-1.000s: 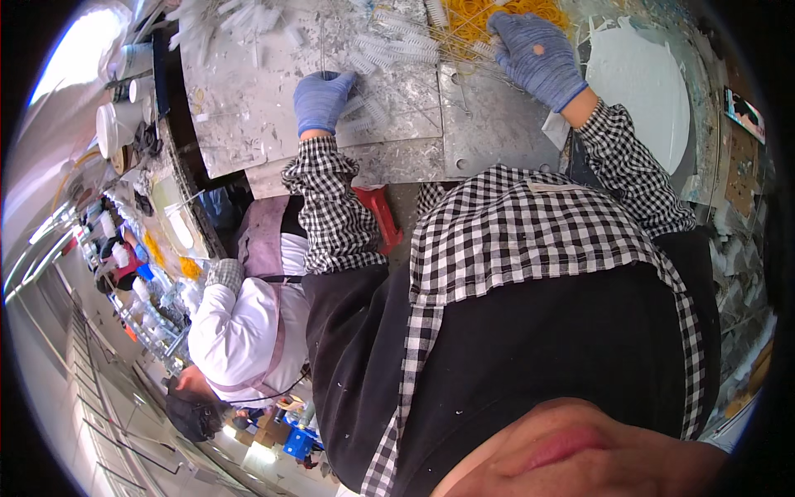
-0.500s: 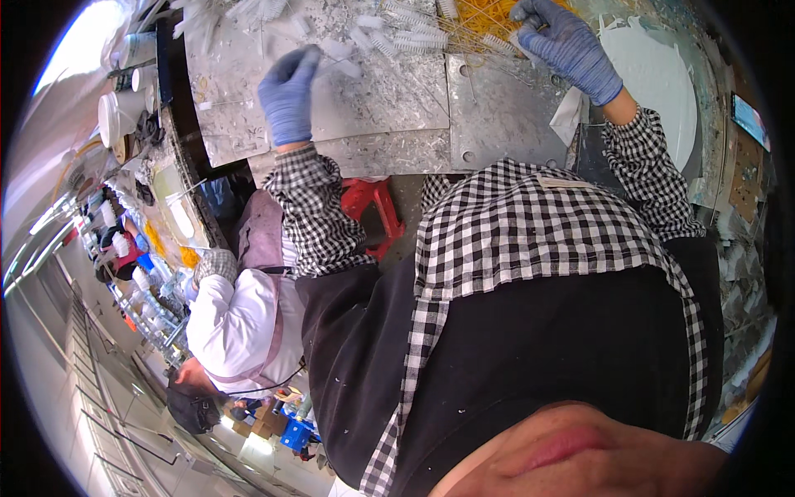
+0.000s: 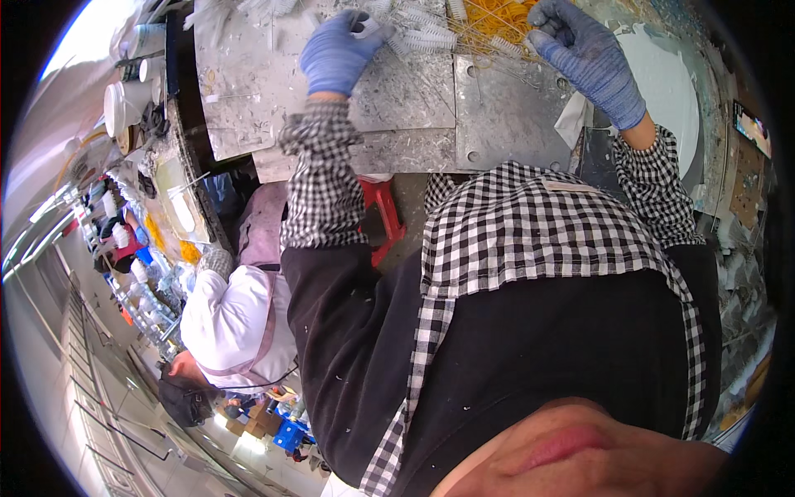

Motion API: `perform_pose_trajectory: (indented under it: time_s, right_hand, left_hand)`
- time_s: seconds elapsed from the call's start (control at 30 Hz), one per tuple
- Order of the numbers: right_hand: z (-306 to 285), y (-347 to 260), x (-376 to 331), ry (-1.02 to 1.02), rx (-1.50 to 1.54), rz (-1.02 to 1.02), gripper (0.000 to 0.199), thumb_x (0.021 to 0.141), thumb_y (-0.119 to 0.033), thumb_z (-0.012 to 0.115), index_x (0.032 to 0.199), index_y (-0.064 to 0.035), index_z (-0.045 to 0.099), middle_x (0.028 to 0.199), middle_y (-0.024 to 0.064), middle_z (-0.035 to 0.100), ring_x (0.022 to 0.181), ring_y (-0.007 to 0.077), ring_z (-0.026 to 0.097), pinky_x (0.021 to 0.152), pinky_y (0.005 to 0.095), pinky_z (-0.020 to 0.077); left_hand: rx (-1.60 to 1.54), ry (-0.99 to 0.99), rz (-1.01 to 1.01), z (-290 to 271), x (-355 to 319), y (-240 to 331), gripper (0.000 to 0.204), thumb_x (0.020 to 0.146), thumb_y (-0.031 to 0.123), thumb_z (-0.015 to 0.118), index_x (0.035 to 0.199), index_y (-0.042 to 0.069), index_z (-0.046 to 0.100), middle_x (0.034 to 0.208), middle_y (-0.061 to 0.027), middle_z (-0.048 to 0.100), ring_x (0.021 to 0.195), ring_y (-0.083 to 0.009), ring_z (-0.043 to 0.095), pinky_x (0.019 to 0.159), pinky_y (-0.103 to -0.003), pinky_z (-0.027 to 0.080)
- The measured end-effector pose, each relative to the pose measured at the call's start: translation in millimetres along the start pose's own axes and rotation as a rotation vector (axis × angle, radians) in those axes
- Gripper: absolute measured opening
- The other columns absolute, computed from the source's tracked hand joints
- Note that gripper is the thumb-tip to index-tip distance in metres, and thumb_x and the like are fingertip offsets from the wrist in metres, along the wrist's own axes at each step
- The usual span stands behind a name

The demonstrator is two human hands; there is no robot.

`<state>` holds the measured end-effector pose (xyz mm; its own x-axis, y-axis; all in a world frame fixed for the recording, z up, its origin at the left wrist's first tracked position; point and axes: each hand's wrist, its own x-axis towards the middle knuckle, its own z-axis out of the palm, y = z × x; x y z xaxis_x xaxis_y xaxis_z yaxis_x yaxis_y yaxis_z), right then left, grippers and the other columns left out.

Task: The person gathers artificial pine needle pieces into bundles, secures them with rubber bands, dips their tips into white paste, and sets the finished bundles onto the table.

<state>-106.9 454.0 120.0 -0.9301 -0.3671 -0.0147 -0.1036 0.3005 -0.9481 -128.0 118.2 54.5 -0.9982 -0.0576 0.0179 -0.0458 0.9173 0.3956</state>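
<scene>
Left hand (image 3: 343, 55), gloved, has its fingers curled by the white brushes (image 3: 429, 40); can't tell if it's pinching one. Brushes sit between both hands, beside some yellow stringy stuff (image 3: 499, 15). Right hand's (image 3: 595, 68) fingers are curled too, grip unclear.

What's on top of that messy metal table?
On the metal table are small white brushes and yellow strands. Whatever the left hand and right hand cover can't be seen.

1 red stool (image 3: 384, 209) stands on the floor (image 3: 409, 199).
</scene>
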Motion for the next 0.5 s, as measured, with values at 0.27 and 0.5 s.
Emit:
perform_pose_trajectory:
  time_s: [0.27,0.5]
  right_hand:
    - [-22.3,68.1,-8.5,-0.049,0.042,-0.022,0.027,0.095,-0.022,0.062,0.118,-0.0074,0.06,0.105,0.0023,0.063,0.095,0.0132,0.062,0.087,0.0276,0.0517]
    - [-14.0,63.0,-29.2,-0.016,0.45,0.099,0.027,0.095,-0.024,0.066,0.116,-0.0087,0.062,0.104,0.0007,0.063,0.098,0.0113,0.062,0.086,0.0269,0.0538]
  left_hand:
    - [0.163,-0.07,0.089,-2.9,15.7,-0.1,0.034,0.081,0.037,0.072,0.106,0.014,0.07,0.093,-0.0076,0.072,0.085,-0.0271,0.069,0.079,-0.041,0.054]
    - [0.069,0.338,0.477,-41.6,-14.9,20.2,0.019,0.094,0.014,0.059,0.11,0.005,0.058,0.084,-0.0093,0.069,0.073,-0.0232,0.065,0.066,-0.037,0.052]
